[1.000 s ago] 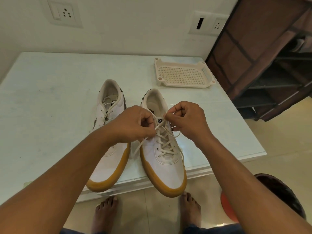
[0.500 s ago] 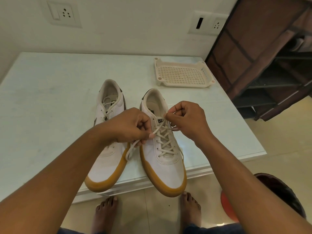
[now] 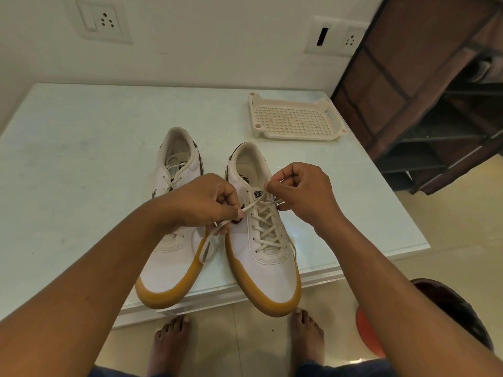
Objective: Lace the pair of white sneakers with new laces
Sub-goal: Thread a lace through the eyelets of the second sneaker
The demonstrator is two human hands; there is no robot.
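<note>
Two white sneakers with tan soles stand side by side on the white table [image 3: 81, 164], toes toward me and over the near edge. The right sneaker [image 3: 268, 270] carries a cream lace [image 3: 268, 227] crossed through its eyelets. My left hand [image 3: 201, 204] pinches one end of that lace, which runs taut up to the top eyelets and hangs in a loop below my fingers. My right hand [image 3: 302, 193] pinches the other end at the tongue. The left sneaker [image 3: 170, 257] is partly hidden under my left hand; a lace shows near its collar.
A cream perforated plastic tray [image 3: 295, 118] sits at the table's back right. A brown shoe rack [image 3: 424, 91] stands to the right. My bare feet [image 3: 170, 346] are on the floor under the table edge, with a dark and orange round object [image 3: 449, 317] at lower right.
My left hand has drawn its lace end down and to the left, away from the tongue, so the lace stretches out. My right hand stays by the tongue.
</note>
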